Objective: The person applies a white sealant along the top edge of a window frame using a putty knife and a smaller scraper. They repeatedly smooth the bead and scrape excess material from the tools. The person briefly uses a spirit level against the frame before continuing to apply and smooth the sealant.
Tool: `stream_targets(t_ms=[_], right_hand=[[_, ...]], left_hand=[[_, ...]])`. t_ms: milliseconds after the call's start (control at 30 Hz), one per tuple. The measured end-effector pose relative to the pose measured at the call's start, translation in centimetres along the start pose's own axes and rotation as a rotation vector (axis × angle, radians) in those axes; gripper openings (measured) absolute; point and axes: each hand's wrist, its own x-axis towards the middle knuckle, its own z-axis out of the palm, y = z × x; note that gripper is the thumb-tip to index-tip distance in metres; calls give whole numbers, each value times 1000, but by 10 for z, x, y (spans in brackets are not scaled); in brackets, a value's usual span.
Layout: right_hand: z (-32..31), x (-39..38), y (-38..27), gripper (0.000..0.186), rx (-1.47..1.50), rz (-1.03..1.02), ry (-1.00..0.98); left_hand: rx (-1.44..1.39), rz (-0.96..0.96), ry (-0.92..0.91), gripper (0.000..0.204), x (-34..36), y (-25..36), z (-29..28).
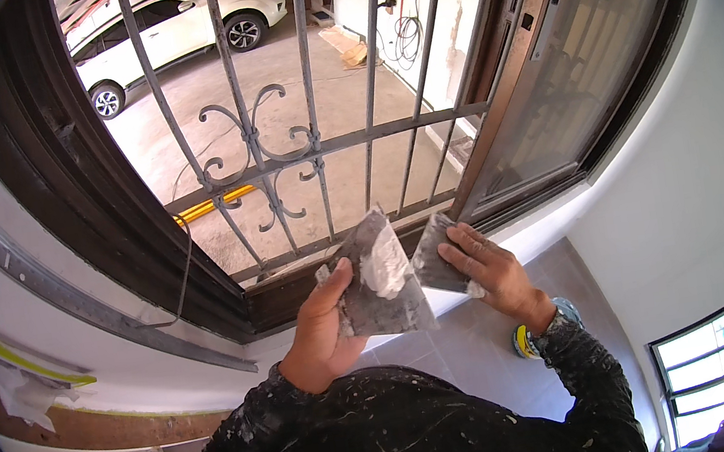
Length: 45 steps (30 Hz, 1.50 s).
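My left hand point(322, 324) grips a wide, grey filling knife point(388, 310) by its near left side, thumb on top. A thick lump of white filler point(383, 265) lies on that blade. In my right hand point(493, 272) is a second, smaller filling knife point(438, 257), smeared with white residue, its blade tilted toward the first one. A narrow gap parts the two blades. The handles of both knives are hidden by my fingers. Both are held in front of my chest, before the lower window frame point(276, 305).
Metal window bars point(316, 144) stand just beyond my hands. A sliding glass sash point(583, 56) is at the right, with a cable point(191, 278) hanging at the left. A long metal straightedge point(103, 295) leans on the left wall. A yellow-and-blue container point(524, 342) sits on the tiled floor. Outside is a white car point(177, 32).
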Motion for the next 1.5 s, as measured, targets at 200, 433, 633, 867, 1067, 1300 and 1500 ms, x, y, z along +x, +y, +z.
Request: stream_targets(t_ms=[200, 433, 633, 867, 1067, 1300, 1500], right_hand=[[4, -10, -11, 58, 349, -168, 162], [40, -19, -14, 80, 131, 29, -88], [40, -34, 23, 77, 594, 264, -107], [-51, 29, 6, 49, -42, -371, -82], [-84, 87, -29, 35, -180, -690, -139], [-116, 138, -69, 37, -320, -928, -116], [-136, 158, -92, 48, -212, -873, -6]], left_hand=[[-19, 12, 77, 34, 0, -1, -11], [-75, 3, 50, 38, -1, -13, -9], [-30, -5, 117, 34, -16, 18, -21], [185, 66, 313, 31, -29, 38, -12], [304, 142, 292, 35, -42, 47, -8], [517, 238, 347, 41, -58, 63, -31], [447, 313, 182, 45, -93, 97, -10]])
